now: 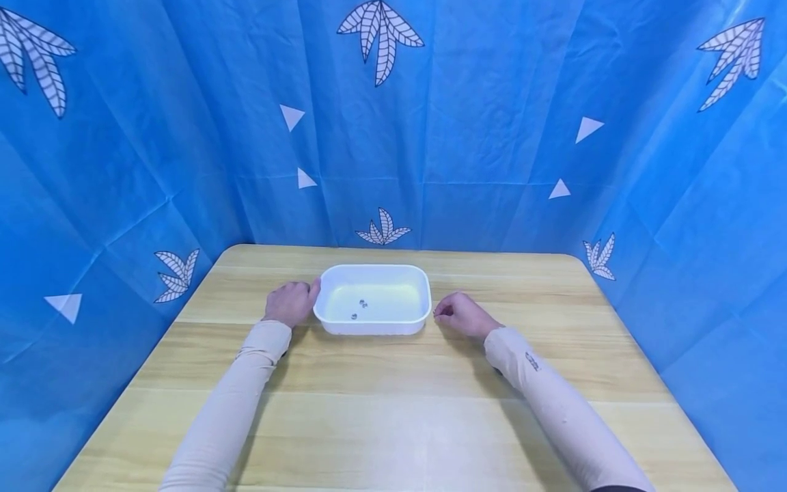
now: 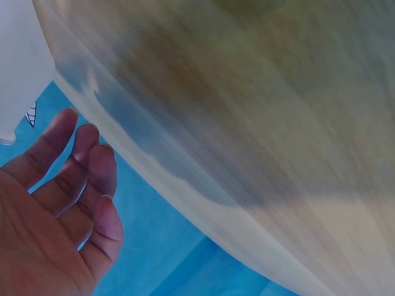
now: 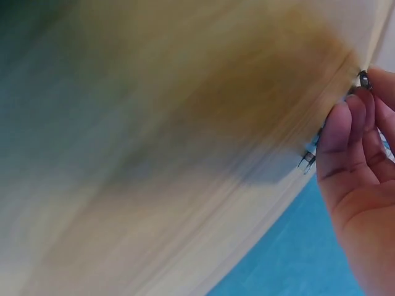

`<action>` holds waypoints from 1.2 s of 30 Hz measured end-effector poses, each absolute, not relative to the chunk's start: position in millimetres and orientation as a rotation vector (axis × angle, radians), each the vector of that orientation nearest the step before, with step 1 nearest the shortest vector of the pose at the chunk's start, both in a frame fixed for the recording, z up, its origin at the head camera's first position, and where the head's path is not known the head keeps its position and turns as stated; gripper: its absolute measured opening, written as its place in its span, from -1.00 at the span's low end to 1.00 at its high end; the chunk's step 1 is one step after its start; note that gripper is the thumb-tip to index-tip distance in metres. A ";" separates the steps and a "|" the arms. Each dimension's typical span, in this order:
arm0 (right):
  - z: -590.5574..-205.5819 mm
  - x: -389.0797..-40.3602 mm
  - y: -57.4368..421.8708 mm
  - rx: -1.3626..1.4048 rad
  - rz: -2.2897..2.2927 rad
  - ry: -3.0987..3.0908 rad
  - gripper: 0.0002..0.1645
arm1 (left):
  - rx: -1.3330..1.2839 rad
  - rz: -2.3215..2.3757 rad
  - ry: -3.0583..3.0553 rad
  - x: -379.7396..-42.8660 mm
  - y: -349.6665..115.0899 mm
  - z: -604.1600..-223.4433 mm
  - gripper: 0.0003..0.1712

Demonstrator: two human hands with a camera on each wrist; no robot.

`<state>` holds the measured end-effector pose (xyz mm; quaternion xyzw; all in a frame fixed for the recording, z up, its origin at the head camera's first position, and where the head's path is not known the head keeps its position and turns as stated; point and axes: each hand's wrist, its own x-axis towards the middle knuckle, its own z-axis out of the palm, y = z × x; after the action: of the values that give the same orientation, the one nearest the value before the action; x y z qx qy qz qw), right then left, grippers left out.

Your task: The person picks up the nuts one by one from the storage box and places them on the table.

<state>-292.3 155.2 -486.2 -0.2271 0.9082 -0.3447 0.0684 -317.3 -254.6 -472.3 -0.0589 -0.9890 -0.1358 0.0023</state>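
Note:
A white plastic basin (image 1: 372, 328) stands on the table, with several small dark shiny pieces (image 1: 363, 303) scattered on its floor. At the basin's left end, my left hand (image 1: 289, 303) holds the rim with its thumb over it. In the left wrist view its other fingers (image 2: 102, 169) are loosely bent beside the basin's outer wall, and the thumb is out of frame. Just off the basin's right end, my right hand (image 1: 462, 313) pinches a small dark piece (image 3: 365, 79) between thumb and fingertips. A similar piece with thin prongs (image 3: 307, 161) shows beside the fingers in the right wrist view.
The pale wooden table (image 1: 393, 389) runs under both forearms, its far edge a little behind the basin. A blue curtain (image 1: 479, 123) with printed leaves and triangles surrounds it at the back and on both sides.

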 end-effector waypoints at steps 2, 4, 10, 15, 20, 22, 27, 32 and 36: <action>-485.6 -291.7 155.5 -0.694 -1.016 2.753 -0.91 | -0.188 -0.433 -3.099 -317.8 -255.1 -472.7 -0.09; -485.4 -291.4 155.8 -0.697 -1.000 2.768 -0.91 | -0.194 -0.438 -3.091 -318.6 -255.8 -473.5 -0.10; -486.5 -292.5 154.3 -0.693 -0.965 2.782 -0.90 | -0.193 -0.435 -3.085 -319.6 -257.3 -474.5 -0.10; -486.3 -292.9 151.6 -0.679 -0.936 2.773 -0.91 | -0.192 -0.442 -3.093 -318.8 -256.5 -473.7 -0.12; -483.6 -292.5 151.9 -0.635 -0.927 2.750 -0.89 | -0.195 -0.441 -3.087 -318.9 -256.6 -472.7 -0.12; -481.8 -293.3 151.5 -0.622 -0.922 2.749 -0.89 | -0.201 -0.436 -3.089 -319.2 -257.3 -470.9 -0.11; -479.0 -295.2 149.2 -0.639 -0.930 2.743 -0.91 | -0.197 -0.436 -3.086 -320.4 -258.5 -469.1 -0.09; -473.5 -293.8 150.7 -0.604 -0.969 2.732 -0.90 | -0.207 -0.447 -3.083 -321.7 -258.6 -473.4 -0.11; -456.5 -295.9 151.6 -0.575 -1.052 2.798 -0.83 | -0.200 -0.446 -3.090 -321.9 -257.6 -475.0 -0.12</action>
<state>-295.9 151.6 -456.5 -0.1888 0.9180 -0.3452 0.0488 -321.9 -257.6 -475.0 -0.0639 -0.9877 -0.1425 0.0065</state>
